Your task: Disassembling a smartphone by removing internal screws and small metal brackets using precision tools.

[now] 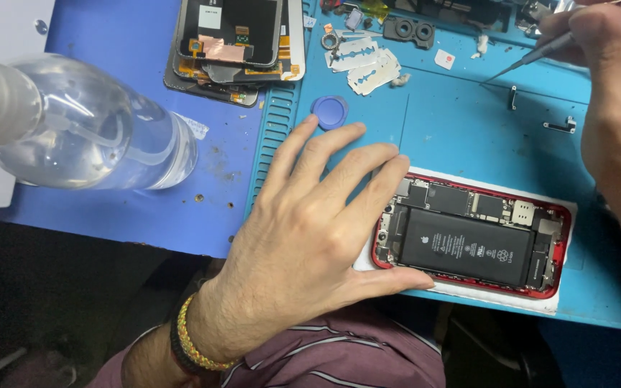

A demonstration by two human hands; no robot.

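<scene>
— What lies around the opened phone (472, 241)?

— At ten o'clock from it a round blue disc (330, 111) sits on the light blue mat (454, 129). Further up, near twelve o'clock, are two razor blades (364, 65), a small black camera part (409, 31) and a white chip (445, 59). At one o'clock from the phone two tiny metal brackets (560, 126) lie on the mat. At the top, around eleven o'clock, a stack of detached screens (235, 43) rests on the darker blue worktop (109, 215). Far out at nine o'clock a clear plastic bottle (91, 133) with a white neck lies on its side, close to the camera.

— Does anything cover the phone?

— The left hand (310, 230) is spread flat, fingers apart, its fingertips on the phone's left end and its thumb along the lower edge. That hides the left end; the rest is open to view.

— And the other hand?

— The right hand (612, 93), at one o'clock from the phone, is pinching thin grey tweezers (533, 57), tip down on the mat, well apart from the phone.

— How does the phone look?

— It lies lengthwise at the mat's lower right, on a white sheet (562, 208). The frame is red, the screen is off, and a black battery fills the middle, with circuit boards and small metal shields above and at both ends.
</scene>
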